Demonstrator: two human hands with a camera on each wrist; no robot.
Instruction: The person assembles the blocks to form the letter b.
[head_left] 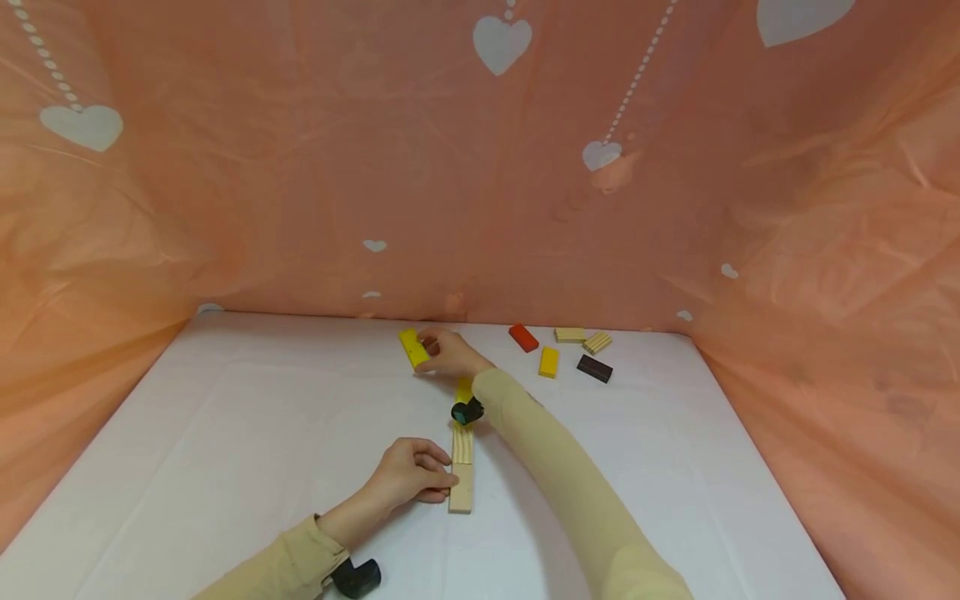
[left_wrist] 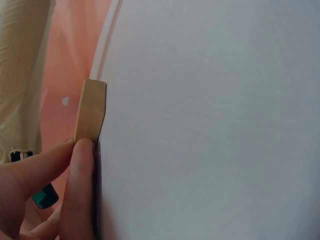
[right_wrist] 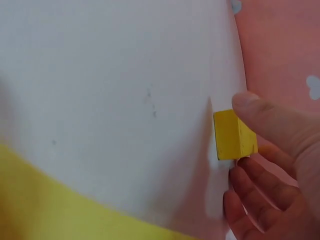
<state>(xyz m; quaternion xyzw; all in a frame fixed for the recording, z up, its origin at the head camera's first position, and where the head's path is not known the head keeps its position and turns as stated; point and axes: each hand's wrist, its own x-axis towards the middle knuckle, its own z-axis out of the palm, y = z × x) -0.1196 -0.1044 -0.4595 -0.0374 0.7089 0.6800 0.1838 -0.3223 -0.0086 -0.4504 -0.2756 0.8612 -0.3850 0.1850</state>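
Observation:
A row of blocks runs away from the person, with a bare wood block (head_left: 461,490) at its near end, a grooved wood block (head_left: 462,444) behind that and a yellow block (head_left: 464,389) partly hidden by the right wrist camera. My left hand (head_left: 415,473) holds the near wood block by its left edge, thumb and fingertip against it in the left wrist view. Farther off and to the left, my right hand (head_left: 448,353) pinches another yellow block (head_left: 413,348) between thumb and fingers. Its fingers (right_wrist: 265,187) lie at the block's lower end in the right wrist view.
At the back right lie a red block (head_left: 523,337), a yellow-orange block (head_left: 549,362), a dark brown block (head_left: 595,368), a plain wood block (head_left: 570,335) and a grooved wood block (head_left: 597,342). A pink-orange curtain (head_left: 337,183) walls the white table (head_left: 247,433).

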